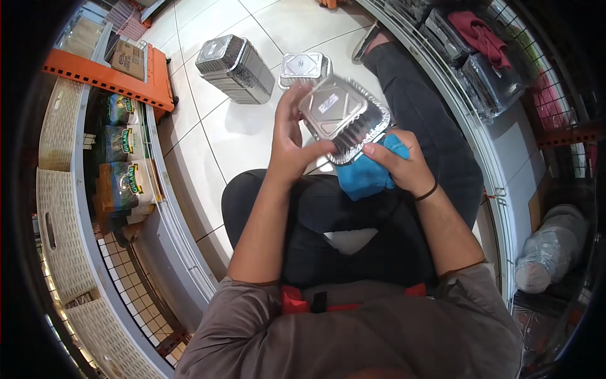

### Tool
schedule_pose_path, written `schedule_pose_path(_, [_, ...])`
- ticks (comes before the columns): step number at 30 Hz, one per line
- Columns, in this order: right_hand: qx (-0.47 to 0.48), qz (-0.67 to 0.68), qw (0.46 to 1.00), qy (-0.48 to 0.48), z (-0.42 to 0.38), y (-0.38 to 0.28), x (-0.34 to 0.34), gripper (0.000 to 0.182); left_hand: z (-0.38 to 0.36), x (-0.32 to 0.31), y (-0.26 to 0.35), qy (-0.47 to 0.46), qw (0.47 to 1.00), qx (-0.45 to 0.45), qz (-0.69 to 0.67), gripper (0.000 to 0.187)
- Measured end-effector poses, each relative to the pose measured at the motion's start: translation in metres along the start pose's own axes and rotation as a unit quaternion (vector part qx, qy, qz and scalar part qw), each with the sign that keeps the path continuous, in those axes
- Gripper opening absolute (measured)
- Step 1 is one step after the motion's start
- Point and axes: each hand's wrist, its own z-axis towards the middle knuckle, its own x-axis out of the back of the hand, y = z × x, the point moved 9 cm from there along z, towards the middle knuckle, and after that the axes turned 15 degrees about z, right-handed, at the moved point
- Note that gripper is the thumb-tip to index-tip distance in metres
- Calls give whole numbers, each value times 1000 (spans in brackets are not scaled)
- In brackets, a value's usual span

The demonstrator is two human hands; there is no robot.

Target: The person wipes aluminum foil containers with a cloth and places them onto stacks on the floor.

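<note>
I hold a square foil container [344, 117] in front of me, its bottom turned toward the camera. My left hand [291, 140] grips its left edge, thumb on the lower rim and fingers raised along the side. My right hand [396, 165] holds its lower right rim and also clutches a blue cloth [365, 177] against my lap.
A stack of foil containers [235, 68] lies on its side on the white tiled floor, with a single foil container [304, 67] beside it. Wire shelves with packaged goods [129, 183] stand at left; a rack with wrapped items [486, 69] runs along the right.
</note>
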Motion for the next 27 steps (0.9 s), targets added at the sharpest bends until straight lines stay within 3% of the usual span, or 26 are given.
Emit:
schedule_pose_path(1, [-1,-1,1000,-1,0,-1,-2,24,-3,-1,-4,2,1000,1,-1,92])
schedule_pose_path(3, [22,7,999,26,2,-8,-6,23,-14,-9,-37,11,970,152,-189,81])
schedule_pose_path(5, [42,14,998,54,1,-14,-5,22,-32,-25,-63,19,882,294,-368,71])
schedule_pose_path(10, [-64,-40,996,41,4,6,3,22,-20,-27,-46,29,882,240,-404,52])
schedule_pose_path(15, [-158,-86,983,-42,-3,18,17,27,-28,19,-86,70,897,280,-334,50])
schedule_pose_path(17, [-72,133,986,76,-11,7,38,44,-33,14,-86,51,906,281,-312,48])
schedule_pose_path(18, [-75,133,986,73,-9,0,34,44,-33,5,-83,27,914,281,-291,46])
schedule_pose_path(20, [-26,330,925,189,-7,-19,38,63,-33,-17,-77,-24,926,282,-249,42])
schedule_pose_path(22, [91,137,979,122,11,-28,22,74,-44,-50,-67,-43,891,322,-318,44])
schedule_pose_path(23, [92,134,979,126,12,-13,20,74,-49,-64,-62,-47,889,323,-321,44])
schedule_pose_path(24, [134,-116,979,105,11,-10,11,76,-56,-78,-61,-47,887,337,-313,48])
schedule_pose_path(25, [166,-358,916,77,12,-11,-8,78,-58,-86,-59,-46,884,351,-305,52])
schedule_pose_path(27, [122,-316,939,65,10,-4,-17,82,-49,-82,-50,-35,878,351,-322,52])
